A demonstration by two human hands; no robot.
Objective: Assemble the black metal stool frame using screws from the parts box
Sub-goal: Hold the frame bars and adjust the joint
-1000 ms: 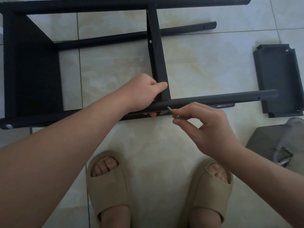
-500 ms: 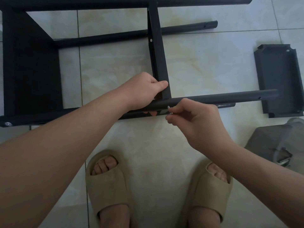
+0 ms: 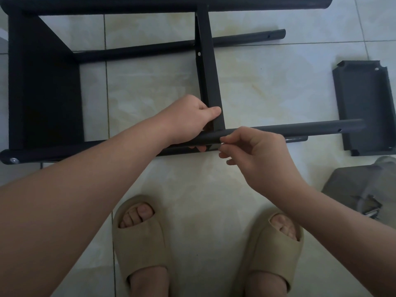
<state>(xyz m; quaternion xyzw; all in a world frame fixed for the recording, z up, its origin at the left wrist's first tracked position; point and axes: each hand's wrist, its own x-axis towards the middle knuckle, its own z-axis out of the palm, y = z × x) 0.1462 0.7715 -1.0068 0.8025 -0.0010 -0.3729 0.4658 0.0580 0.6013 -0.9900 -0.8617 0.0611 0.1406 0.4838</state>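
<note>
Head view: compared with a second ago, the right hand (image 3: 263, 159) has moved up from below the near leg (image 3: 300, 128) until its pinched thumb and forefinger sit right against the tube's lower edge, just right of the junction with the crossbar (image 3: 211, 82). The screw (image 3: 222, 143), which stood out clearly from the fingertips earlier, is now only a small bright glint between them, touching or almost touching the tube; whether it has entered a hole cannot be told. The left hand (image 3: 190, 121) has stayed put, wrapped around the junction, thumb lying across the foot of the crossbar and fingers curled under the leg.

The black stool frame (image 3: 49, 86) lies on its side on the pale tiled floor (image 3: 267, 86), filling the upper left and centre of the frame, its near leg running left to right across the middle. A silver bolt head (image 3: 14, 160) shows at that leg's left end. A separate dark grey plate (image 3: 364, 108) lies at the right edge, its lower part behind the leg's tip. A grey parts box (image 3: 360, 189) sits at lower right, well apart from the pinching hand. Two feet in beige slides (image 3: 141, 243) stand at the bottom centre
</note>
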